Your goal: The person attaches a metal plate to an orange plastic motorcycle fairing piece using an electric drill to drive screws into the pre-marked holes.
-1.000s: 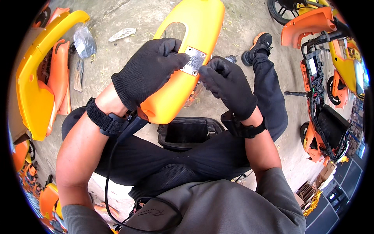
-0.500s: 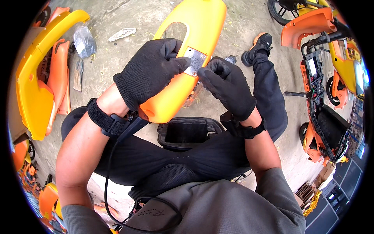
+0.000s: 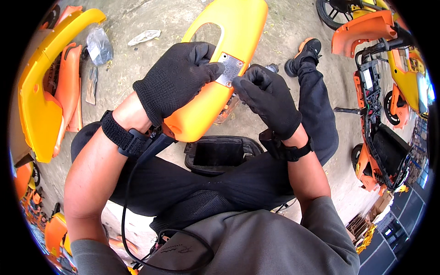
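Observation:
A yellow plastic body panel (image 3: 197,123) with an oval opening is raised over my lap, tilted. A small silver metal plate (image 3: 229,69) with corner fasteners sits on it. My left hand (image 3: 176,80), in a black glove, is curled round the panel's left side, its thumb on or beside the plate's left edge. My gloved right hand (image 3: 266,98) is closed in a pinch at the plate's lower-right corner fastener; whatever is between those fingertips is hidden. Below the panel a black plastic bin (image 3: 222,151) lies between my legs, and a partly hidden clear object shows behind my right hand.
Yellow (image 3: 39,123) and orange (image 3: 71,91) panels lie at left, beside a plastic bag (image 3: 99,46) and an elongated grey item (image 3: 91,85). A partly stripped scooter (image 3: 385,146), an orange panel (image 3: 353,34) and a wheel (image 3: 327,13) are at right. My right foot (image 3: 305,55) rests on the concrete floor.
The panel and both my hands have shifted very slightly upward in the picture. My grip looks unchanged.

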Available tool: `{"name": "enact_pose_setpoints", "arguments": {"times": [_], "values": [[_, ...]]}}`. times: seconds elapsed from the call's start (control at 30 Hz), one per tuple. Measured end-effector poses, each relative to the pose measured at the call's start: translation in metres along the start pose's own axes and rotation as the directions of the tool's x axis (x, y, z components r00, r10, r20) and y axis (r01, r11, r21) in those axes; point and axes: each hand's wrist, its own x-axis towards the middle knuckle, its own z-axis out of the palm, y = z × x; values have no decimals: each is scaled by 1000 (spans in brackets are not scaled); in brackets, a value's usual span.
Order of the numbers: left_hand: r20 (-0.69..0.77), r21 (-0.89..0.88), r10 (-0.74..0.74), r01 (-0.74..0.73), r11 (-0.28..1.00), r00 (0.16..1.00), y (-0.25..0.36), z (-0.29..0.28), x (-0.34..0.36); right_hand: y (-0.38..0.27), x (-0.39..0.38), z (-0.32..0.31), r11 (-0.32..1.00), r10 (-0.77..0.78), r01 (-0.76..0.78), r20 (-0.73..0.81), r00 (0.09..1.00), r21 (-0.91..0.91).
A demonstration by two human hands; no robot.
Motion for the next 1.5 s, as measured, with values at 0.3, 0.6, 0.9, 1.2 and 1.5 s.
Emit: {"name": "enact_pose_setpoints", "arguments": {"times": [0.3, 0.6, 0.9, 1.2, 1.5], "values": [[-14, 29, -38, 39, 999, 999, 0, 0, 1, 1, 1, 0, 1000, 9, -9, 8, 1000, 24], [-33, 33, -28, 29, 999, 999, 3, 2, 0, 1, 1, 0, 1000, -3, 3, -10, 1000, -5], [-73, 83, 0, 6, 997, 997, -1, 5, 1, 0, 1, 3, 999, -43, 42, -17, 999, -24], [-89, 115, -16, 26, 993, 996, 3, 5, 1, 1, 1, 3, 1000, -11, 11, -29, 1000, -14], [-97, 130, -7, 19, 991, 995, 1, 5, 1, 2, 1, 2, 998, -37, 36, -27, 999, -53]]}}
